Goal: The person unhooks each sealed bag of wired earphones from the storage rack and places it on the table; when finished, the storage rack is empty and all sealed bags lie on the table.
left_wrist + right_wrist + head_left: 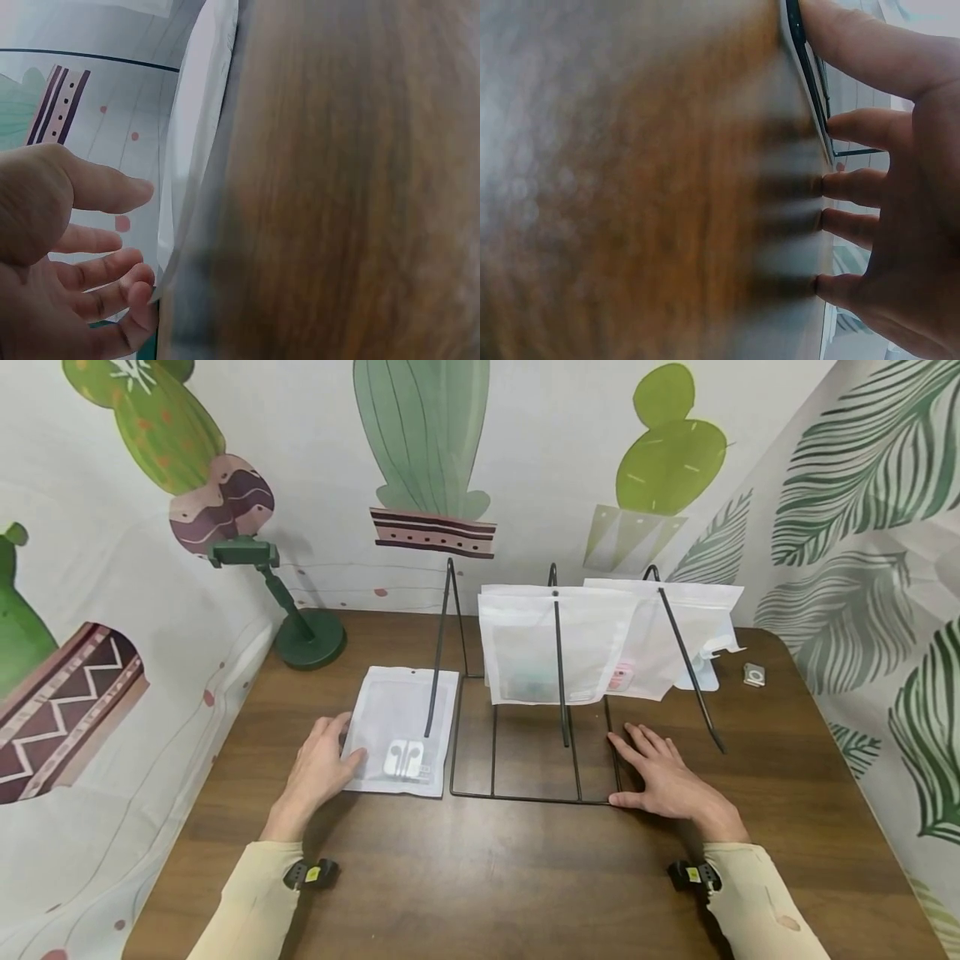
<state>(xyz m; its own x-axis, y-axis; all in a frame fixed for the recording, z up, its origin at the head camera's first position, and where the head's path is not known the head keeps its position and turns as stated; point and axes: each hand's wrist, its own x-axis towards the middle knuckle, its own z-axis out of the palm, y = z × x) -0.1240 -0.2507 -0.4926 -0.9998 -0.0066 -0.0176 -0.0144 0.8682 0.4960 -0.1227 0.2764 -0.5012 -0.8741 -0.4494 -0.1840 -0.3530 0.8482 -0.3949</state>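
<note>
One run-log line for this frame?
left hand: fingertips on earphone pouch | right hand: flat on table, thumb at wire rack base | two pouches hung

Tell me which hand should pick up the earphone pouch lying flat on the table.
Left. The left hand already rests on the earphone pouch, fingertips on its near left edge. The right hand lies flat on the table at the wire rack's far right corner, with the rack between it and the pouch.

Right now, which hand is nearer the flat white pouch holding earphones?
Left. The left hand touches the flat white earphone pouch at its left edge; the right hand rests beyond the black wire rack.
</note>
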